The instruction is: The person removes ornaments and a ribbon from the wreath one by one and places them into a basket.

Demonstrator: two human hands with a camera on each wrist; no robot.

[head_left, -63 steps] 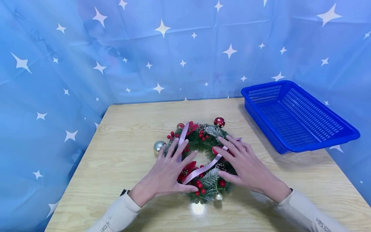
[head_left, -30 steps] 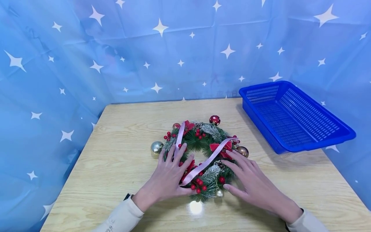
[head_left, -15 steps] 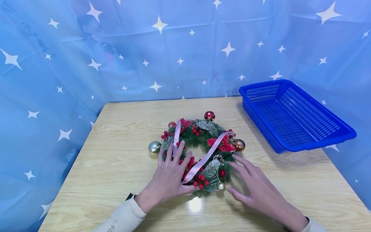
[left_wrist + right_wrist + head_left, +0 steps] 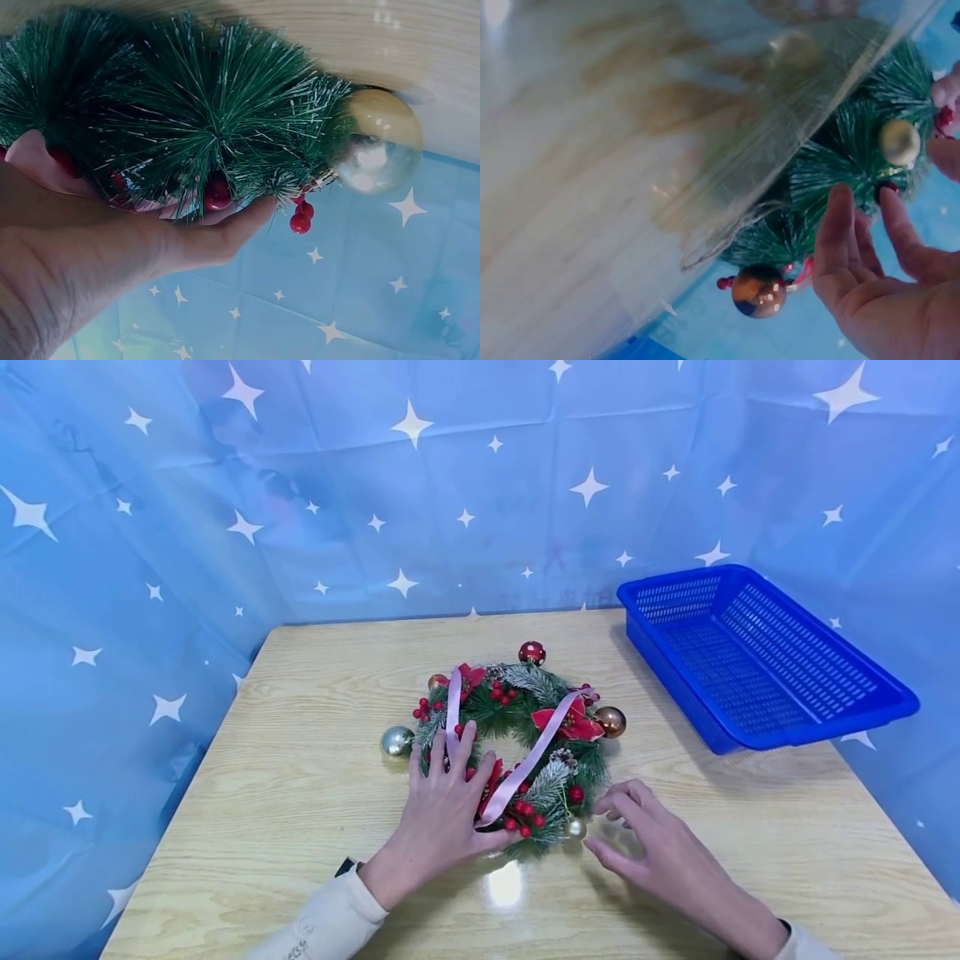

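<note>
Blue star-printed cloth (image 4: 525, 485) backs a wood-grain bench (image 4: 322, 735), with a blue basket (image 4: 690, 697) on its right side. Nearer lies the wreath (image 4: 547, 785), under the left hand (image 4: 442, 810), fingers spread wide. Just beside it, the right hand (image 4: 663, 852) holds nothing, fingers apart. Ribbon (image 4: 538, 752) and baubles (image 4: 610, 722) look in place; probably only small adjusting remains.

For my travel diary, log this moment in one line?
left hand: on wreath | right hand: beside wreath, contact unclear | blue basket: right, on table
</note>
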